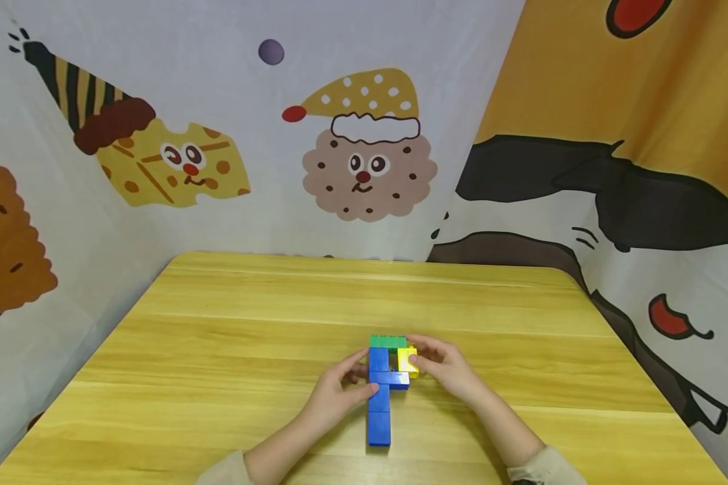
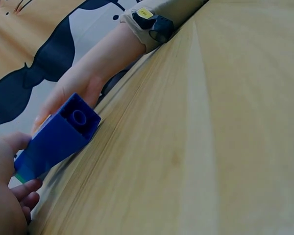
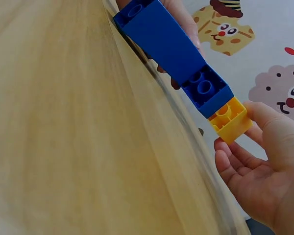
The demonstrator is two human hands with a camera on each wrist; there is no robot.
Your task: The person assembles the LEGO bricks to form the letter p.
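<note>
A column of blue toy bricks point(image 1: 379, 428) has a shorter blue brick point(image 1: 398, 380) jutting to its right and a green brick point(image 1: 388, 341) across its far end. My left hand point(image 1: 335, 392) grips the column from the left, thumb on a blue brick. On the other side, my right hand point(image 1: 451, 369) pinches a yellow brick point(image 1: 407, 361) between thumb and fingers. In the right wrist view, the yellow brick point(image 3: 233, 122) sits against the hollow underside of a blue brick point(image 3: 207, 90). The left wrist view shows the blue column point(image 2: 56, 139) tilted, its hollow end facing the camera.
A wood-grain table point(image 1: 230, 323) lies under both hands. Behind it hangs a curtain point(image 1: 279, 162) printed with cartoon food figures, and a yellow and black-and-white printed cloth point(image 1: 613, 168) covers the right side. A dark wrist device point(image 2: 160, 29) sits at the right sleeve.
</note>
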